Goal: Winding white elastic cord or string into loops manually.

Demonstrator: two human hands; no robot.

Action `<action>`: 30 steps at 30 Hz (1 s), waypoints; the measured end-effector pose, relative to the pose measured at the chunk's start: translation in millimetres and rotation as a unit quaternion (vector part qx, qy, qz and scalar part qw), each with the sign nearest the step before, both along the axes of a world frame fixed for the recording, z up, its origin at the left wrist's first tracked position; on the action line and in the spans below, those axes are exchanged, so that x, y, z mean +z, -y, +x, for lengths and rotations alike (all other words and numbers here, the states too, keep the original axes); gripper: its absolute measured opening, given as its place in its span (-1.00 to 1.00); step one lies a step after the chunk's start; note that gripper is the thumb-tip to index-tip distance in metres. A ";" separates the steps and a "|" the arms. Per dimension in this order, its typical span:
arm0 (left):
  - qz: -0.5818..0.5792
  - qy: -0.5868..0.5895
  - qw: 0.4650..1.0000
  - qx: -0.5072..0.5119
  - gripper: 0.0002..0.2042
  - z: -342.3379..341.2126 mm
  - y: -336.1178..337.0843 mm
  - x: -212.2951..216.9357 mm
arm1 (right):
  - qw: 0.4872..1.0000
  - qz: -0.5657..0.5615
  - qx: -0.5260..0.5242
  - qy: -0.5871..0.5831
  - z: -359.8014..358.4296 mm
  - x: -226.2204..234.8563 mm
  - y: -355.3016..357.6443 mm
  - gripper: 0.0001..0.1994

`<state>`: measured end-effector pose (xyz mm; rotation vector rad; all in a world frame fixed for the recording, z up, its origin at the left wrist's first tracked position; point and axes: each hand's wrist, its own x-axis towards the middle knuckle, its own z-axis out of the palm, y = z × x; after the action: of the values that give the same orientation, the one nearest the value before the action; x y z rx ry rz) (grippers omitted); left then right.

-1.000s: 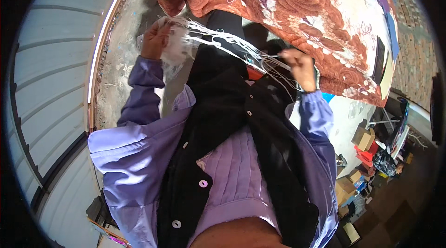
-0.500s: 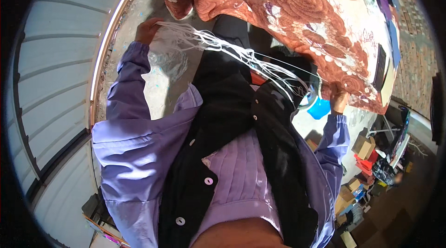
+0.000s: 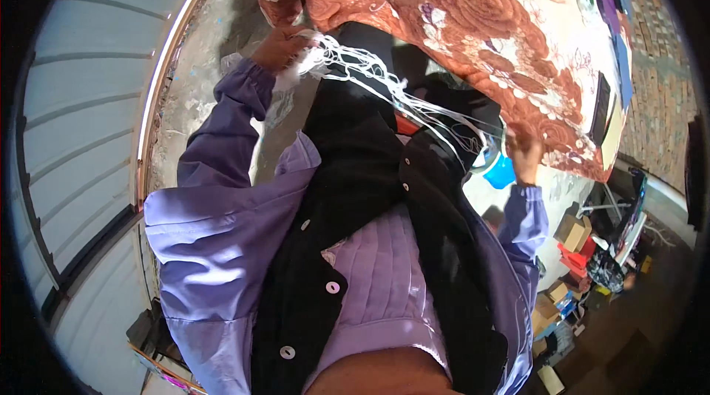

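A loose bundle of white strings point(image 3: 362, 63) stretches over my black-trousered legs. My left hand point(image 3: 281, 49) is closed on its far-left end, where the strings bunch and loop. Over on the right, my right hand point(image 3: 525, 152) is closed beside the flowered cloth, its fingers a little smeared by motion; thin strands run up to it. Close to that hand, a bright blue object point(image 3: 501, 173) shows below the strings; I cannot make out its kind. The strings sag slightly between both hands.
A brown and cream flowered cloth point(image 3: 473, 3) covers the surface ahead, with a dark flat object point(image 3: 601, 103) on its right side. White ribbed panels point(image 3: 89, 92) rise on the left. Cardboard boxes point(image 3: 573, 232) and red items clutter the floor at right, near a brick wall point(image 3: 654, 62).
My left hand has moved right and inward, gathering its end of the strings, which now hang slacker. My right hand has shifted slightly left.
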<state>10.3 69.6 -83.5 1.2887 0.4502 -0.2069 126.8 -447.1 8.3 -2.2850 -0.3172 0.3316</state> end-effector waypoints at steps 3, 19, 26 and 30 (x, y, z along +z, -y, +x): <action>-0.093 0.044 0.995 -0.012 -0.82 8.5 23.9 9.3 | 0.972 0.138 0.084 -0.168 -28.2 6.9 -75.1 -0.79; 0.081 0.165 0.983 0.011 -0.71 13.9 45.0 38.0 | 0.843 0.350 0.138 -0.384 -52.5 -27.6 -246.9 -0.93; 0.341 0.179 0.915 0.121 -0.80 -20.3 63.8 60.8 | 0.830 0.367 0.100 -0.409 -54.6 -28.3 -251.2 -0.92; 0.304 0.179 0.935 -0.009 -0.86 -32.3 88.5 57.6 | 0.844 0.354 0.107 -0.387 -55.4 -23.2 -252.9 -0.92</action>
<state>-22.0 -18.9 -25.9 1.8952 0.1865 0.1720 71.4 -194.2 -14.9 -1.2470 -0.2129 1.0237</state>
